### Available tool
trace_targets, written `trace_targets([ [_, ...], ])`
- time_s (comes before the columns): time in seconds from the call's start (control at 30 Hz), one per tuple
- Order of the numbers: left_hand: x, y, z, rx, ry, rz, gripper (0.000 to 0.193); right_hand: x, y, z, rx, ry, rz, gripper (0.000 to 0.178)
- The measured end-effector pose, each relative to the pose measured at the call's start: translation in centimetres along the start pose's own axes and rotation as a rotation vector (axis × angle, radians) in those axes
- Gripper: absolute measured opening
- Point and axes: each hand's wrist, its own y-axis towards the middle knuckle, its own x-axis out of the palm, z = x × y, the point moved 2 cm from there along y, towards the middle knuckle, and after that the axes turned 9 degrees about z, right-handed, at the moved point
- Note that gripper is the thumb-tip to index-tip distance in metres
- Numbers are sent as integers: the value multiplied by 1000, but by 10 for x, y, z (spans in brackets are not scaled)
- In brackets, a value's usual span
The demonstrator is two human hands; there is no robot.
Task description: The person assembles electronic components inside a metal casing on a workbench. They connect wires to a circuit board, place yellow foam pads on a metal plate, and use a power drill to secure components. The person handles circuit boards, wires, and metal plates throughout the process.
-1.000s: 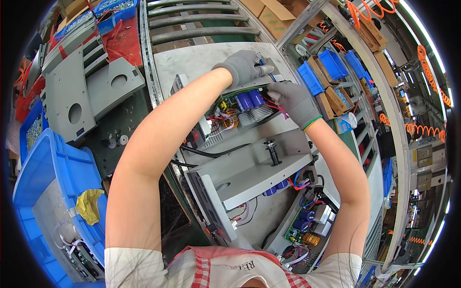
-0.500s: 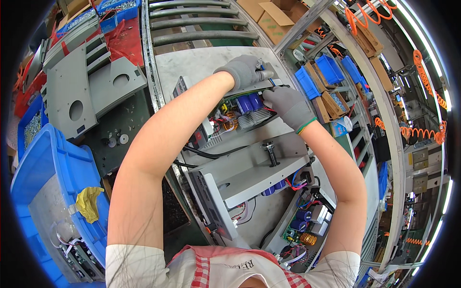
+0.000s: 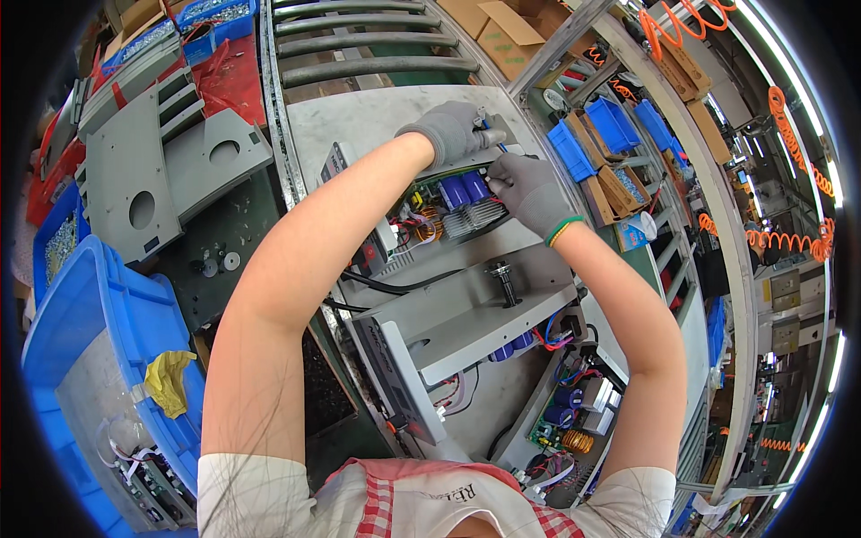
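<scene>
My left hand (image 3: 453, 133), in a grey glove, is closed over the far side of an uncovered metal electronics case (image 3: 391, 235). A thin blue wire-like piece (image 3: 485, 117) shows at its fingertips, but what they grip is unclear. Just right of it my right hand (image 3: 531, 193), also gloved, has its fingers pinched together near the case's right end. Whatever it pinches is too small to make out. Between the hands and me, the case shows blue capacitors (image 3: 464, 190), a finned heatsink (image 3: 475, 218) and a copper coil (image 3: 431, 225).
Nearer me stands a grey metal housing (image 3: 475, 332) with a black post (image 3: 507, 285). Another open electronics unit (image 3: 574, 417) lies at lower right. Left are a blue crate (image 3: 134, 341) and cut metal panels (image 3: 134, 170). Rollers (image 3: 377, 65) run beyond the white board (image 3: 332, 117).
My right hand has shifted slightly left and toward me, its fingertips now lower by the case's right end. My left hand stays nearly in place.
</scene>
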Motion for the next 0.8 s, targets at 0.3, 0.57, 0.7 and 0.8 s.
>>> trace_targets([
  [0.3,-2,-3,6,4,8,-8,45,8,-2,-1,112,-35,96,21],
  [0.57,1,-1,2,10,35,12,45,6,-4,-1,129,16,91,21],
  [0.7,-1,-3,3,6,32,10,46,9,-4,-1,140,19,110,21],
  [0.8,1,-2,2,9,42,8,46,10,-4,1,149,-1,115,20],
])
